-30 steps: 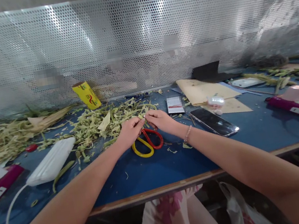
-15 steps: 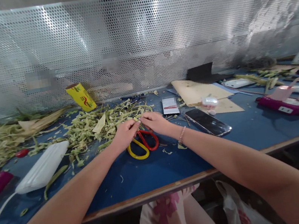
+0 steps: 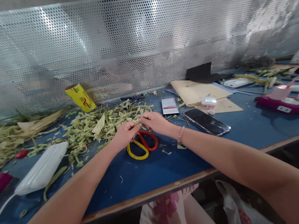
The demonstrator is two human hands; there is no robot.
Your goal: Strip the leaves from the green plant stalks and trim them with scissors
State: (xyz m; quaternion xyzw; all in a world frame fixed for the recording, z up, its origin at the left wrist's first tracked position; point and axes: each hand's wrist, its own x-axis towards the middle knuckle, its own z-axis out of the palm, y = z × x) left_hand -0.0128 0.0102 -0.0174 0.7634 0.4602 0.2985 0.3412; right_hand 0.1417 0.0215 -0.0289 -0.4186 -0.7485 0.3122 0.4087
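My left hand [image 3: 126, 134] and my right hand [image 3: 154, 123] meet fingertip to fingertip over the front of a heap of green plant pieces [image 3: 86, 132]. Both are closed in a pinch on a small green plant piece [image 3: 135, 122], mostly covered by the fingers. Just below them lie scissors with one yellow and one red handle loop [image 3: 139, 157]; the hands hide the blades. Beyond the right hand sits a small dark case with a white label [image 3: 169, 106].
A white power bank [image 3: 43, 169] with a cable lies left, near a yellow tube [image 3: 80, 98]. On the right are a phone [image 3: 207, 121], brown paper [image 3: 198, 92], an earbud case [image 3: 208, 101] and a purple power strip [image 3: 282, 104]. A perforated metal screen [image 3: 125, 35] stands behind.
Little differs. My fingertips have shifted slightly around the plant piece, showing a bit more of it between them, while the scissors stay put and the view moves slightly.
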